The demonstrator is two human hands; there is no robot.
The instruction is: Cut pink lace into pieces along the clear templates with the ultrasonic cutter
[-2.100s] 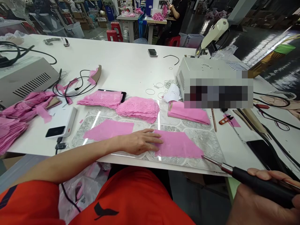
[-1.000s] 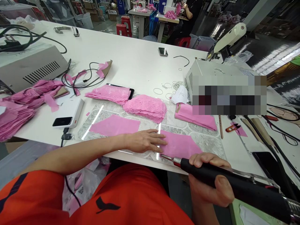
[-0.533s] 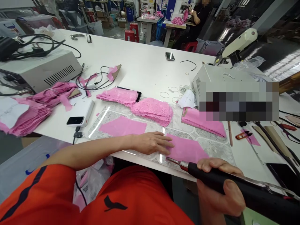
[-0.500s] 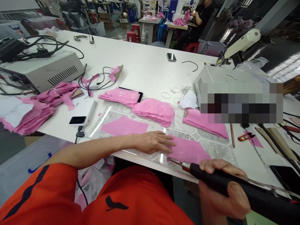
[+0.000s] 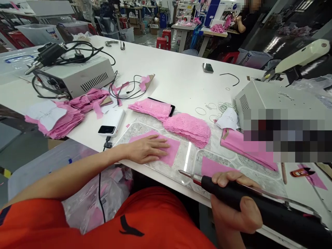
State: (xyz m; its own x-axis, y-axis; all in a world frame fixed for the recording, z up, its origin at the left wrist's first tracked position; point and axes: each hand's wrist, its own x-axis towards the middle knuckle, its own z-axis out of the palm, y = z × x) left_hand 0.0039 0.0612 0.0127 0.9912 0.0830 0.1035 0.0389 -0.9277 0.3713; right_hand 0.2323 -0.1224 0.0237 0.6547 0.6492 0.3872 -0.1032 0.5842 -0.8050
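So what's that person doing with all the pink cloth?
A person at a white table presses the left hand flat on a pink cloth piece lying on a patterned board. The right hand grips a black-handled tool, its metal tip close to a second pink piece. Behind them sit stacks of pink lace.

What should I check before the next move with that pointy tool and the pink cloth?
1. Left hand flat on the pink cloth: ok.
2. Right hand wrapped around the tool: ok.
3. Tip apart from the left hand: ok.
4. Tip over a cloth: not ok, it is over the bare board.
5. Tip hot or cold: cannot tell.
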